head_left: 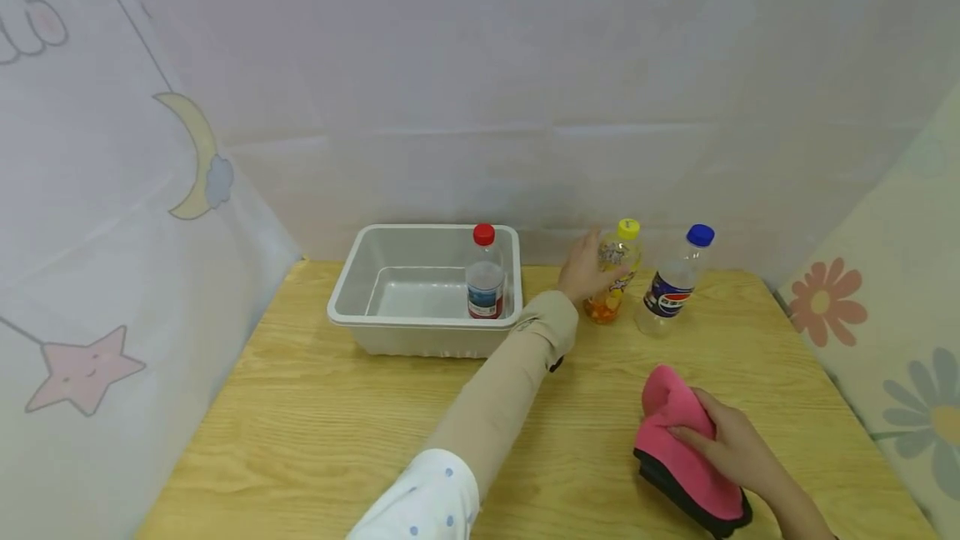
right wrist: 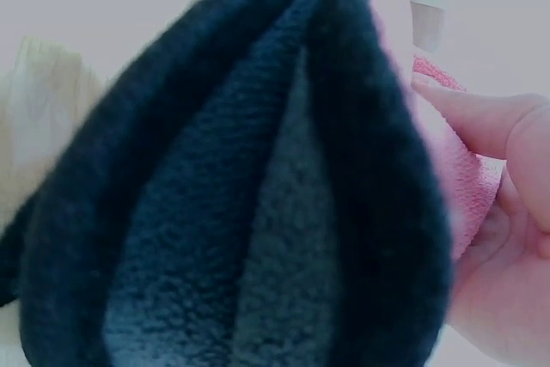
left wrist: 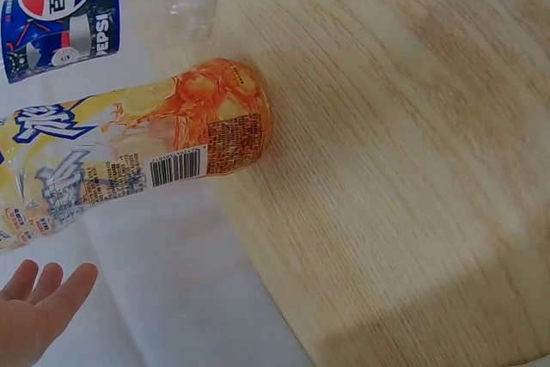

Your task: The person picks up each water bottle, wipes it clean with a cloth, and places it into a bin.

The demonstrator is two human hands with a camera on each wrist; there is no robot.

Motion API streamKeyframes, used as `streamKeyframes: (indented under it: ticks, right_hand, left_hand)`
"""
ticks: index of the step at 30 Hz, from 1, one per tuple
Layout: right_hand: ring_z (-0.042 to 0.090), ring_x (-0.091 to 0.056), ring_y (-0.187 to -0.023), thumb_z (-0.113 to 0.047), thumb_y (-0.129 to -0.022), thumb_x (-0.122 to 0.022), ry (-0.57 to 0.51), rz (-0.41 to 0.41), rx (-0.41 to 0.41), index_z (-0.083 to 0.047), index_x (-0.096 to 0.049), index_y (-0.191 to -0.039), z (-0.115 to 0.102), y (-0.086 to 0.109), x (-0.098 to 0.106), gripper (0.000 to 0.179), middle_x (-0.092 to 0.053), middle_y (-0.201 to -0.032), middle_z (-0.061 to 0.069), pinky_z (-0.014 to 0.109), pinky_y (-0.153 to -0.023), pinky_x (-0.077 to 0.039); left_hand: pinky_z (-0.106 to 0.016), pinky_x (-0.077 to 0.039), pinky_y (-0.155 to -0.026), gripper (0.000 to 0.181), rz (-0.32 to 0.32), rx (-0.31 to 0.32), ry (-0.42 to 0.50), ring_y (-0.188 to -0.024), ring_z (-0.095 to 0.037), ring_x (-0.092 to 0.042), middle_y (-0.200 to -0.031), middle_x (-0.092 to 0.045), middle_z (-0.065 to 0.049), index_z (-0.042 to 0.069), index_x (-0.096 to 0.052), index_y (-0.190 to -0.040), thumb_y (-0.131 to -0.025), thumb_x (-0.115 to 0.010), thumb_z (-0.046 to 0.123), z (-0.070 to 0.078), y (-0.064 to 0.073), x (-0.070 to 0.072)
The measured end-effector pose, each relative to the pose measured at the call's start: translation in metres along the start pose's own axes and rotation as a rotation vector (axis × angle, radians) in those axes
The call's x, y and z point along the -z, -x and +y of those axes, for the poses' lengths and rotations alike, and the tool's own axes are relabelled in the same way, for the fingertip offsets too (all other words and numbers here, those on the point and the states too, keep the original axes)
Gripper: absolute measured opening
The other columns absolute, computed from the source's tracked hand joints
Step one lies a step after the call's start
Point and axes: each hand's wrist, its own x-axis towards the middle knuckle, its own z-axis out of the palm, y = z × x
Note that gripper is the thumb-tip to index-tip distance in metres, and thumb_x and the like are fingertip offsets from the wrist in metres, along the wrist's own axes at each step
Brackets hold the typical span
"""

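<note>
My left hand point(head_left: 588, 269) reaches to the yellow-capped bottle point(head_left: 613, 261), thumb in front and fingers by its left side. In the left wrist view, the extended fingers of that hand point(left wrist: 43, 311) stand apart from the bottle's orange-and-yellow printed label point(left wrist: 146, 139). Just right of it is a clear Pepsi bottle point(head_left: 671, 286) with a blue cap, leaning in the head view. My right hand point(head_left: 723, 444) grips a folded pink cloth point(head_left: 686, 448) with a black border. The right wrist view shows the cloth's dark folded edge point(right wrist: 378, 169) up close, with the thumb pressed on the pink side.
A light grey plastic basin point(head_left: 423, 336) is at the back left of the wooden table point(head_left: 300, 440). Inside its right end stands a red-capped bottle point(head_left: 484, 277). A pale sheet point(head_left: 450, 65) hangs behind the table, and printed sheets flank both sides.
</note>
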Motion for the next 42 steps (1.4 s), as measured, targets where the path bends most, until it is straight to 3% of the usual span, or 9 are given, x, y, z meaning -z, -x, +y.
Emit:
streamKeyframes:
  ticks: [13,22,27,34,40,42]
  right_hand:
    - [0.005,-0.052,-0.068,-0.017,-0.081,-0.069,-0.001,0.013,0.025,0.006,-0.047,-0.121,-0.004,0.003,-0.002,0.051,-0.062,-0.094,0.010,0.023,-0.054,-0.046]
    - [0.009,-0.053,-0.070,-0.020,-0.081,-0.069,0.014,0.011,-0.016,0.006,-0.047,-0.121,-0.005,0.005,-0.004,0.052,-0.062,-0.095,0.010,0.024,-0.054,-0.046]
    - [0.010,-0.054,-0.071,-0.021,-0.082,-0.069,-0.006,0.004,-0.039,0.007,-0.046,-0.123,-0.004,0.006,-0.005,0.054,-0.062,-0.097,0.012,0.024,-0.054,-0.046]
    - [0.009,-0.052,-0.069,-0.021,-0.082,-0.068,-0.036,0.000,-0.048,0.006,-0.046,-0.123,-0.004,0.008,-0.006,0.053,-0.062,-0.096,0.011,0.024,-0.054,-0.046]
    - [0.008,-0.050,-0.067,-0.019,-0.083,-0.068,-0.027,0.038,-0.024,0.004,-0.047,-0.121,-0.002,0.009,-0.005,0.049,-0.061,-0.092,0.008,0.024,-0.053,-0.044]
    - [0.007,-0.050,-0.066,-0.017,-0.083,-0.067,-0.020,0.056,-0.016,0.004,-0.047,-0.120,-0.001,0.010,-0.005,0.047,-0.061,-0.090,0.008,0.024,-0.052,-0.044]
  left_hand:
    - [-0.028,-0.036,-0.099,0.062,-0.002,-0.081,-0.044,-0.119,-0.021,-0.043,-0.128,-0.045,-0.011,0.003,-0.027,-0.138,-0.091,-0.052,0.037,-0.002,0.005,0.006]
    - [-0.024,-0.042,-0.087,0.053,0.028,-0.097,0.091,-0.103,-0.014,-0.045,-0.113,-0.046,-0.005,0.006,-0.034,-0.131,-0.091,-0.052,0.036,-0.003,0.018,0.005]
    - [-0.026,-0.040,-0.093,0.061,0.045,-0.087,0.135,-0.109,-0.014,-0.044,-0.119,-0.045,-0.004,0.009,-0.031,-0.137,-0.090,-0.053,0.041,0.000,0.028,0.003]
    - [-0.027,-0.040,-0.094,0.066,0.058,-0.103,0.119,-0.112,-0.015,-0.044,-0.123,-0.045,-0.005,0.010,-0.028,-0.141,-0.090,-0.052,0.044,0.007,0.044,0.007]
    - [-0.028,-0.040,-0.095,0.066,0.066,-0.081,0.136,-0.114,-0.014,-0.043,-0.127,-0.044,-0.003,0.010,-0.031,-0.140,-0.088,-0.056,0.042,0.012,0.056,0.014]
    - [-0.027,-0.039,-0.095,0.066,0.075,-0.100,0.132,-0.114,-0.014,-0.043,-0.127,-0.044,-0.004,0.009,-0.032,-0.139,-0.087,-0.058,0.041,0.011,0.060,0.016]
